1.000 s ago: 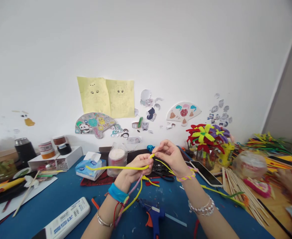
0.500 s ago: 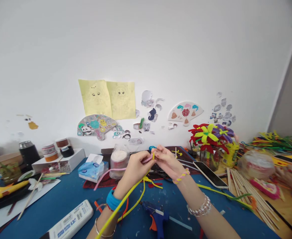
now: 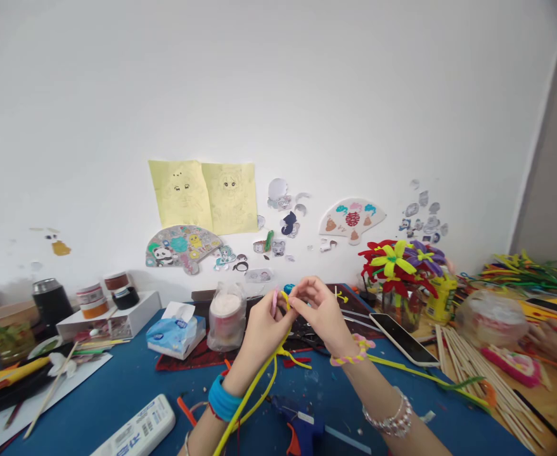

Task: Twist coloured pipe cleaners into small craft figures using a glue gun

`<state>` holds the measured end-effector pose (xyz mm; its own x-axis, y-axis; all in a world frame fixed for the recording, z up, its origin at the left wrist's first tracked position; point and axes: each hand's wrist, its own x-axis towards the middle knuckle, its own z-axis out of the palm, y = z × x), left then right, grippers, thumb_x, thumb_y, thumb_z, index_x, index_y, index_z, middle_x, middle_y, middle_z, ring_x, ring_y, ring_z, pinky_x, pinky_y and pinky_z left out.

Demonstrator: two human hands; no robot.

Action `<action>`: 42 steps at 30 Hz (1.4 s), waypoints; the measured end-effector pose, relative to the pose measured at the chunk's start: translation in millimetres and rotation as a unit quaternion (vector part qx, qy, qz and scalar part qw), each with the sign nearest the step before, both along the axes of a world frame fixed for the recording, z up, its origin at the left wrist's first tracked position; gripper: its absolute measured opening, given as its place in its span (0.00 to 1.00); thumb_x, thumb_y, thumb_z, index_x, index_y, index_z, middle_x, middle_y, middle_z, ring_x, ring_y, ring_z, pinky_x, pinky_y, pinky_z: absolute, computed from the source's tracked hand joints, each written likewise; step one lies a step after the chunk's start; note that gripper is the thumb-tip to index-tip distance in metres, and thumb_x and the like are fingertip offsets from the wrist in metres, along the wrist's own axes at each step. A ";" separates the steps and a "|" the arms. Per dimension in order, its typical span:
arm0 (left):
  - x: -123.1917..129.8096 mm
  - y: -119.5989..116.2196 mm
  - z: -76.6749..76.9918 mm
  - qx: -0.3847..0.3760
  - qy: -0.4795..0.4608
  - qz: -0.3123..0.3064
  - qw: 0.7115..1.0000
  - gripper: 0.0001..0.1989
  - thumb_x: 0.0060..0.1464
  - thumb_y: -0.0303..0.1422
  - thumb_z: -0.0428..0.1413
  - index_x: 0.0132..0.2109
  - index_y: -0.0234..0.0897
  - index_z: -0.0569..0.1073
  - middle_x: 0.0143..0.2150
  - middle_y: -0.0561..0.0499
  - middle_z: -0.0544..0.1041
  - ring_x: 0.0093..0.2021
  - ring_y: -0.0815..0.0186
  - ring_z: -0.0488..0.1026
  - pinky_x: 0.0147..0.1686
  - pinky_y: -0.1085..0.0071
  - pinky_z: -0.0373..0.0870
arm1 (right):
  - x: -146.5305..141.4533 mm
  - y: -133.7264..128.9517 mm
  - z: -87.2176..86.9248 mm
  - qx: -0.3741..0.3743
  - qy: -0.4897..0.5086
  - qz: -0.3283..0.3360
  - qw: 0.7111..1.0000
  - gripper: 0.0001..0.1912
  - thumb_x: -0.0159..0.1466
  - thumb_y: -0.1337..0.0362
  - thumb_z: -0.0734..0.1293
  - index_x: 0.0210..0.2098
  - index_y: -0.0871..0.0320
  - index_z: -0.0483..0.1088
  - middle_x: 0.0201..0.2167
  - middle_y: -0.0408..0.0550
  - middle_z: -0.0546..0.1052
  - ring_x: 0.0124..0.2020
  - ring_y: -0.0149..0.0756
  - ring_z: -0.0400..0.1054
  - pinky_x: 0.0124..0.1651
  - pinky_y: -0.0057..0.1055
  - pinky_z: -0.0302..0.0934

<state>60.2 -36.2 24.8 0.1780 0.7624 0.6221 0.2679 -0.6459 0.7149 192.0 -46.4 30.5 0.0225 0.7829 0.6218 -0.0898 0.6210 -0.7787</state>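
My left hand (image 3: 266, 326) is closed around a yellow pipe cleaner (image 3: 248, 402), whose long end trails down over the wrist. A pink pipe cleaner (image 3: 275, 300) shows between the same fingers. Beside it, my right hand (image 3: 320, 315) pinches at the top of the yellow pipe cleaner with thumb and forefinger, the other fingers curled loosely. The exact contact point is small and partly hidden. Below both hands, a blue glue gun (image 3: 301, 418) with an orange trigger lies on the blue mat (image 3: 187, 386).
Left of the hands are a tissue pack (image 3: 176, 332), a wrapped jar (image 3: 225, 316) and a white box (image 3: 138, 427). To the right lie a phone (image 3: 404, 340), wooden sticks (image 3: 490, 380) and a vase of pipe-cleaner flowers (image 3: 399, 266). Another person's hand (image 3: 556, 342) is at the right edge.
The pink pipe cleaner's tail, which stuck out left of my left hand, no longer shows there. My right hand has turned, its fingers more raised. The view has shifted slightly.
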 end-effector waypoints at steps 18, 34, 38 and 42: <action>-20.1 39.4 -19.5 -0.014 0.071 0.048 0.996 0.08 0.52 0.33 0.51 0.31 0.34 0.73 0.21 0.55 0.69 0.23 0.69 0.64 0.26 0.74 0.58 | -1.3 -46.1 -37.5 0.163 -0.555 0.163 0.799 0.17 0.56 0.60 0.68 0.44 0.57 0.70 0.39 0.49 0.76 0.39 0.37 0.69 0.43 0.31 0.63; -18.1 -14.3 13.0 -0.146 0.196 -0.242 0.939 0.14 0.54 0.40 0.52 0.36 0.32 0.74 0.26 0.52 0.72 0.24 0.72 0.62 0.24 0.76 0.58 | 0.4 -109.0 -123.3 0.156 -0.461 0.022 0.874 0.12 0.68 0.64 0.56 0.44 0.55 0.69 0.35 0.46 0.76 0.36 0.32 0.67 0.42 0.33 0.57; -24.1 -17.4 19.1 -0.138 0.193 -0.232 0.943 0.16 0.55 0.41 0.51 0.34 0.32 0.74 0.29 0.50 0.75 0.27 0.71 0.65 0.27 0.76 0.60 | 27.0 -90.0 -72.3 -0.051 -0.106 -0.031 0.993 0.14 0.67 0.57 0.56 0.39 0.55 0.70 0.26 0.43 0.71 0.26 0.28 0.63 0.30 0.26 0.57; -4.9 -22.6 3.2 -0.175 0.198 -0.285 0.921 0.16 0.52 0.43 0.55 0.37 0.32 0.75 0.30 0.49 0.76 0.27 0.71 0.66 0.27 0.75 0.61 | 47.8 -59.3 -32.0 -0.042 0.257 -0.016 0.965 0.17 0.67 0.53 0.56 0.36 0.58 0.69 0.13 0.34 0.54 0.14 0.23 0.43 0.18 0.21 0.45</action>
